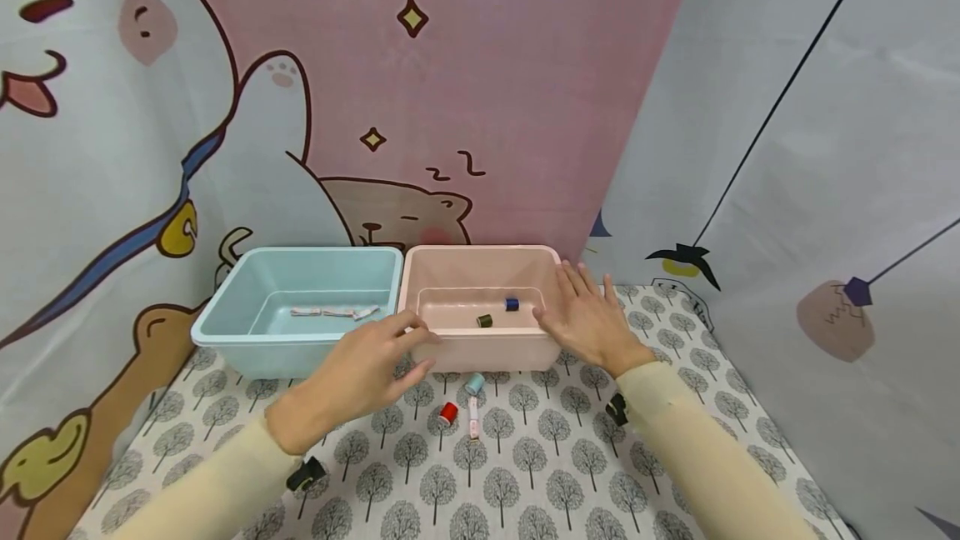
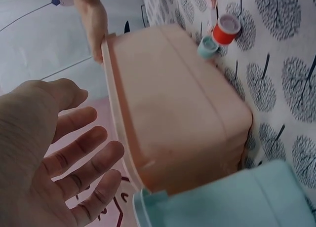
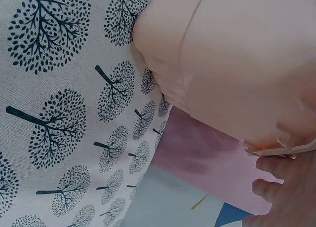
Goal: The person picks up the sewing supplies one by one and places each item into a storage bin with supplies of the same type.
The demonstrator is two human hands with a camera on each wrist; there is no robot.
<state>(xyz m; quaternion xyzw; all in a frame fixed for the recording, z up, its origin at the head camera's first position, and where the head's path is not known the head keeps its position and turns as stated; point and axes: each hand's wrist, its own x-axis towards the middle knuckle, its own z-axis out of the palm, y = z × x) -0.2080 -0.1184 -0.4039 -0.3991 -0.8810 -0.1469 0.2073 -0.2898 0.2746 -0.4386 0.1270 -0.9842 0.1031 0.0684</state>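
Note:
My left hand (image 1: 375, 361) is in front of the pink bin's left corner in the head view. Its fingers are spread and slightly bent, with nothing between them; in the left wrist view they lie apart from the pink bin (image 2: 173, 89). At the bin's right front corner is my right hand (image 1: 588, 319), fingers extended along the right rim and thumb pointing inward. The right wrist view has these fingers (image 3: 271, 187) right at the rim. Inside the pink bin lie a blue thread spool (image 1: 512, 304) and a green thread spool (image 1: 484, 321).
A light blue bin (image 1: 232, 338) stands against the pink bin's left side, holding folded pale strips (image 1: 333, 312). On the tree-print cloth before the bins lie a red spool (image 1: 447, 414), a light blue spool (image 1: 475, 383) and a small pale strip (image 1: 473, 419). A printed curtain (image 1: 510, 107) hangs behind.

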